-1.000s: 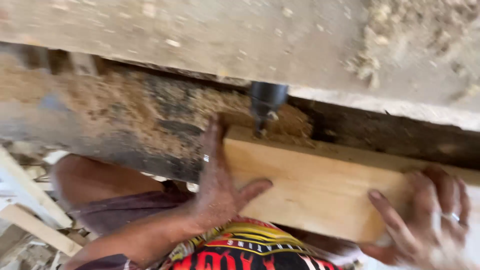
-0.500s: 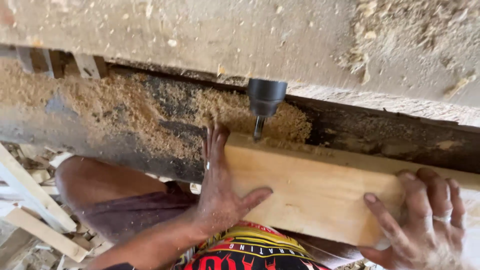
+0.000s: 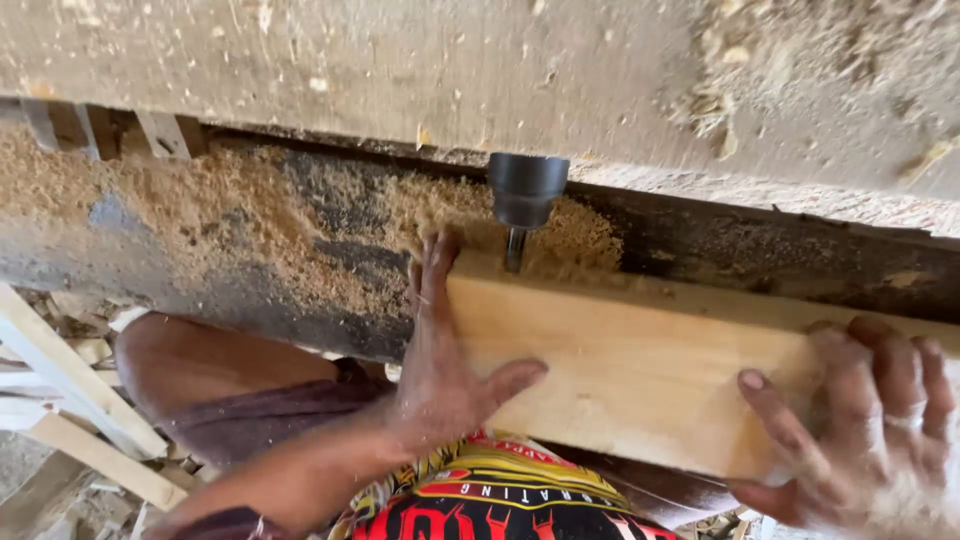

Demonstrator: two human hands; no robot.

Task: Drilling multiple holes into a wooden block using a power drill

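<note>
A pale wooden board [image 3: 640,360] lies flat against a machine bed, its far edge pressed to a black drill chuck with a bit [image 3: 524,200]. My left hand [image 3: 440,360] grips the board's left end, fingers along the end face and thumb on top. My right hand [image 3: 870,430], wearing a ring and dusted with sawdust, holds the board's right part from above. The bit meets the board's far edge near the left corner.
Sawdust [image 3: 250,220] is heaped on the dark metal bed behind the board. A dusty grey machine top [image 3: 450,60] spans the upper view. White wooden slats [image 3: 70,390] lie on the floor at lower left. My knee [image 3: 210,370] is below the bed.
The board and both hands have shifted slightly toward the bit, whose tip now sits at the board's edge. My left fingers have slid up along the end.
</note>
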